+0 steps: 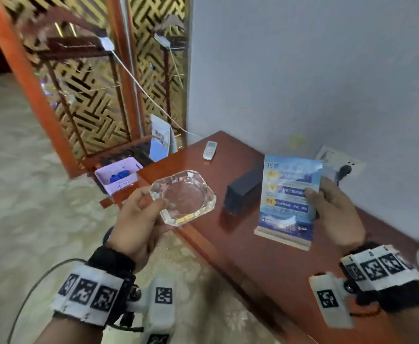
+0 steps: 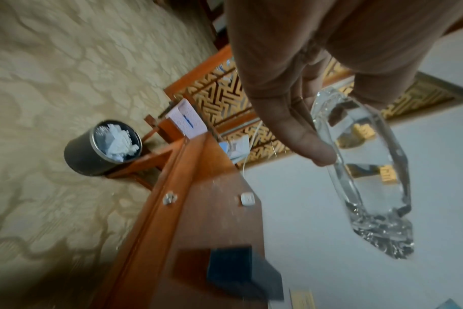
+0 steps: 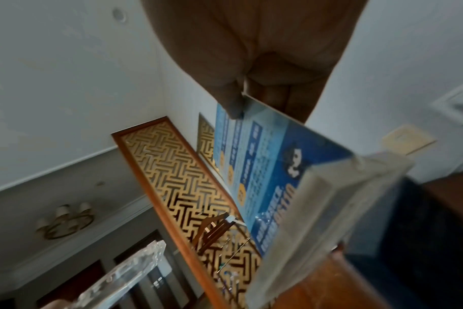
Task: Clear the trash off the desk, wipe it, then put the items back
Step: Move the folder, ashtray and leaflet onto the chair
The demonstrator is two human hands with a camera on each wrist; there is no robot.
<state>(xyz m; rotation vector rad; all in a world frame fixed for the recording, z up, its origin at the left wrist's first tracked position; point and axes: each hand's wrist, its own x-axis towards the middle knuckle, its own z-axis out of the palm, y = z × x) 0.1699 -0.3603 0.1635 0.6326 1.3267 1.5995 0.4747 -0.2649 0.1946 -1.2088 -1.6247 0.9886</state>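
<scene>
My left hand (image 1: 139,214) grips a clear glass ashtray (image 1: 183,196) by its near rim and holds it in the air over the desk's left edge; the left wrist view shows the ashtray (image 2: 368,171) edge-on under my thumb. My right hand (image 1: 332,209) pinches the right edge of a blue printed sign in a clear stand (image 1: 287,197), its base just above the red-brown wooden desk (image 1: 265,264). In the right wrist view the sign (image 3: 267,167) hangs below my fingers.
A black box (image 1: 243,189) and a white remote (image 1: 210,150) lie on the desk. A dark bin with white paper trash (image 2: 103,146) stands on the floor by the desk. A lilac basket (image 1: 116,178) sits on a low stand at left. A wall socket (image 1: 342,167) is behind the sign.
</scene>
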